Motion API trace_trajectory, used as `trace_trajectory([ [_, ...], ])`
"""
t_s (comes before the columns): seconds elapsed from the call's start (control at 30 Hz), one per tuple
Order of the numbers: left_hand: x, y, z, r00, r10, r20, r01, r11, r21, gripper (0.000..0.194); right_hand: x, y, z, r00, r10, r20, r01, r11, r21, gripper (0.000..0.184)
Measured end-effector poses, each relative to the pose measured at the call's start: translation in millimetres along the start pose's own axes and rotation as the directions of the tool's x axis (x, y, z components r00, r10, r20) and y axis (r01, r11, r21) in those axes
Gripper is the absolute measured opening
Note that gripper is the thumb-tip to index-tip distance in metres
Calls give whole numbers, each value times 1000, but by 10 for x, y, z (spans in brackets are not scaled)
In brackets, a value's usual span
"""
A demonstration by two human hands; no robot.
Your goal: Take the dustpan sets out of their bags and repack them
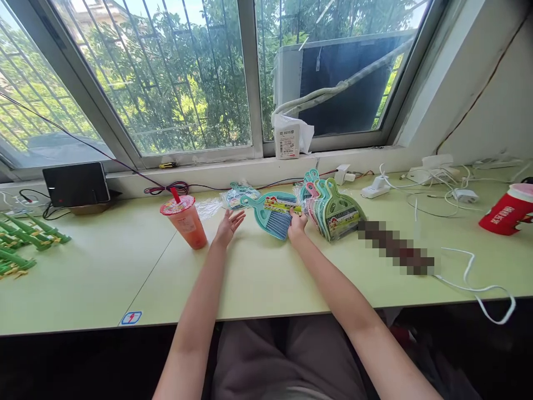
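A teal mini dustpan and brush set (266,214), with a bright printed label and dark bristles, is held above the table by my right hand (297,225), whose fingers close on its right edge. My left hand (229,226) is open, its fingers spread near the set's handle and apart from it. Just right of my right hand stands a row of similar dustpan sets (333,208) in green, pink and teal, leaning together. Behind my left hand, another set (235,194) lies in clear plastic wrap.
A cup of red drink with a straw (187,222) stands left of my left hand. Further off are a black tablet (76,186), green plastic pieces (29,236), a power strip (376,187) with cables, a red cup (508,210) and a white cord (470,283).
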State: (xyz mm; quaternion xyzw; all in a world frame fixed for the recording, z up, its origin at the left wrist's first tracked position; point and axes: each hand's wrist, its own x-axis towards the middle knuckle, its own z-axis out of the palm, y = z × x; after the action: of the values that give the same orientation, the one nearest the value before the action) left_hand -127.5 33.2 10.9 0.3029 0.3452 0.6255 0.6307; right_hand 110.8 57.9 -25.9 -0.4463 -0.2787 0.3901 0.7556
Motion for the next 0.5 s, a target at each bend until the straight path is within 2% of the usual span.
trace_trajectory([
  [0.07, -72, -81, 92, 986, -104, 133, 87, 988, 130, 52, -49, 9, 52, 990, 102, -95, -93, 992, 91, 27],
  [0.1, -111, -140, 141, 970, -157, 185, 119, 973, 199, 51, -76, 18, 78, 985, 138, -105, -125, 984, 126, 28],
  [0.17, -174, -270, 239, 952, -207, 224, 136, 945, 296, 42, -119, 43, 120, 987, 158, -43, -150, 979, 138, 31],
  [0.2, -192, -329, 281, 961, -184, 206, 114, 944, 309, 38, -129, 56, 132, 987, 160, -3, -158, 980, 123, 32],
  [0.27, -195, -398, 335, 992, -68, 109, 32, 951, 307, 32, -123, 77, 134, 985, 156, 71, -162, 984, 75, 37],
  [0.33, -157, -387, 337, 995, 103, -18, -91, 940, 328, 26, -96, 83, 108, 985, 121, 127, -117, 993, -33, 40],
  [0.4, -104, -315, 292, 951, 289, -110, -226, 892, 392, 19, -74, 67, 64, 974, 48, 219, 8, 969, -245, 42],
  [0.43, -82, -271, 259, 918, 370, -144, -282, 862, 421, 17, -71, 49, 38, 956, 5, 295, 108, 924, -366, 45],
  [0.5, -59, -191, 194, 844, 492, -215, -361, 816, 451, 17, -88, -10, -9, 888, -89, 451, 357, 751, -555, 53],
])
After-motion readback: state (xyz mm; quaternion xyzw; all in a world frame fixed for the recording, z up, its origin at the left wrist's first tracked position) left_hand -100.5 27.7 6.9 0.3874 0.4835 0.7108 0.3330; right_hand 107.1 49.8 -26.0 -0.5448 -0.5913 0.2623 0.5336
